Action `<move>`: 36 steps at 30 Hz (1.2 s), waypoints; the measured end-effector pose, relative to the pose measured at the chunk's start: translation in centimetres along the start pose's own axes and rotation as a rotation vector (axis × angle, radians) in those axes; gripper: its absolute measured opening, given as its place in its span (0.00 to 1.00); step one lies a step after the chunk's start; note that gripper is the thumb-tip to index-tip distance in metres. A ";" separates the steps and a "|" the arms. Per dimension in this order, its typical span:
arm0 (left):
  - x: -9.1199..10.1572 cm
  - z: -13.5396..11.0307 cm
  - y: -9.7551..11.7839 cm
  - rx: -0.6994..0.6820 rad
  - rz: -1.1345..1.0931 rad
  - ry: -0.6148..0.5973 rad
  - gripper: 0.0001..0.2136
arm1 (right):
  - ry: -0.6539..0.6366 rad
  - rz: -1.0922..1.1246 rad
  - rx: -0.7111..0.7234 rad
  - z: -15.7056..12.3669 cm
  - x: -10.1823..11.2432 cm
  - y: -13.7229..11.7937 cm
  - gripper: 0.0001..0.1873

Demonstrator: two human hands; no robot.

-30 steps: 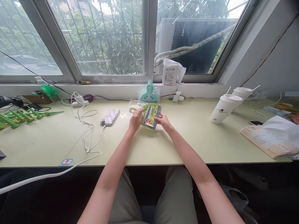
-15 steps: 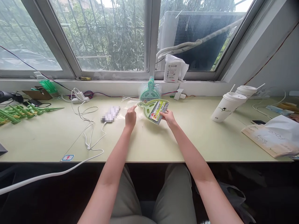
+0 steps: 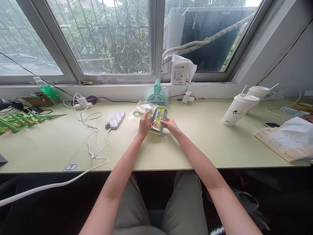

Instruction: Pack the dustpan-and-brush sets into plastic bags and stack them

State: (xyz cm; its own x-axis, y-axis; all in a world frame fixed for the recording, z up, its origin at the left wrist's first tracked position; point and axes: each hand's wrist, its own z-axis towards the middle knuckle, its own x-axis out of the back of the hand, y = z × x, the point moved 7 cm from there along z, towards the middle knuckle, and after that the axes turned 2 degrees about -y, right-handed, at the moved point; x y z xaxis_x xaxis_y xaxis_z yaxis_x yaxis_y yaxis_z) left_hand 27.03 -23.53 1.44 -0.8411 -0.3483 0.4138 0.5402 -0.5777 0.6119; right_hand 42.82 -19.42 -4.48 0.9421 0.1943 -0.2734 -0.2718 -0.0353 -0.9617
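A small yellow-green dustpan and brush set [image 3: 158, 119] with a printed label lies on the pale green table [image 3: 195, 147], partly inside a clear plastic bag [image 3: 140, 109]. My left hand [image 3: 144, 124] grips the left side of the set and the bag. My right hand [image 3: 170, 125] pinches the lower right edge of the set. Just behind stands a teal dustpan set [image 3: 156, 96] in its own clear wrap, leaning on the sill.
Left of my hands lie a blurred white device [image 3: 115, 119] and white cables [image 3: 91, 137]. Green plastic stakes [image 3: 22, 119] sit far left. Two white lidded cups [image 3: 238, 109] and a white paper bag [image 3: 286, 140] are on the right. A white package [image 3: 179, 72] rests on the windowsill.
The yellow-green set was lifted and tilted half a second ago with my left hand holding only the bag; now the set is lower and both hands are back on it.
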 end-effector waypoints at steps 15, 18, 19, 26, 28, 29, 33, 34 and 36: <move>-3.4 -0.4 -4.2 0.619 -0.921 -0.096 0.24 | 0.130 0.201 0.201 -0.7 -0.4 -1.0 0.17; -5.4 -1.4 -3.1 0.636 -0.933 -0.247 0.23 | 0.201 0.187 0.238 -0.8 0.2 -1.4 0.18; -5.7 -1.5 -2.8 0.622 -0.926 -0.283 0.23 | 0.218 0.186 0.247 -0.8 0.4 -1.5 0.19; -4.6 -0.8 -2.0 0.465 -1.024 -0.163 0.26 | 0.211 0.156 0.253 -1.0 -0.1 -1.5 0.19; -5.1 -1.1 -1.9 0.486 -1.051 -0.195 0.26 | 0.247 0.149 0.262 -1.2 -0.1 -1.6 0.19; -5.5 -1.3 -1.8 0.494 -1.060 -0.219 0.26 | 0.273 0.151 0.268 -1.3 0.0 -1.6 0.19; -6.5 -1.7 -1.5 0.482 -0.992 -0.278 0.25 | 0.355 0.172 0.292 -1.7 0.4 -1.8 0.18; -6.3 -1.7 -1.6 0.474 -0.955 -0.253 0.25 | 0.362 0.172 0.292 -1.7 0.4 -1.7 0.18; -5.7 -1.5 -1.9 0.465 -0.873 -0.166 0.25 | 0.363 0.166 0.281 -1.8 0.1 -1.6 0.17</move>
State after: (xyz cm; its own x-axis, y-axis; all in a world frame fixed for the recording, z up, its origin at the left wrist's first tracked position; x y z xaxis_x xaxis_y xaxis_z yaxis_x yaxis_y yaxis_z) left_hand 30.79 -21.60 -3.12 -0.9527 0.1881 -0.2387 -0.2782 -0.2239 0.9341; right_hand 43.70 -21.15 -3.01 0.8757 -0.1475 -0.4597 -0.4196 0.2384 -0.8758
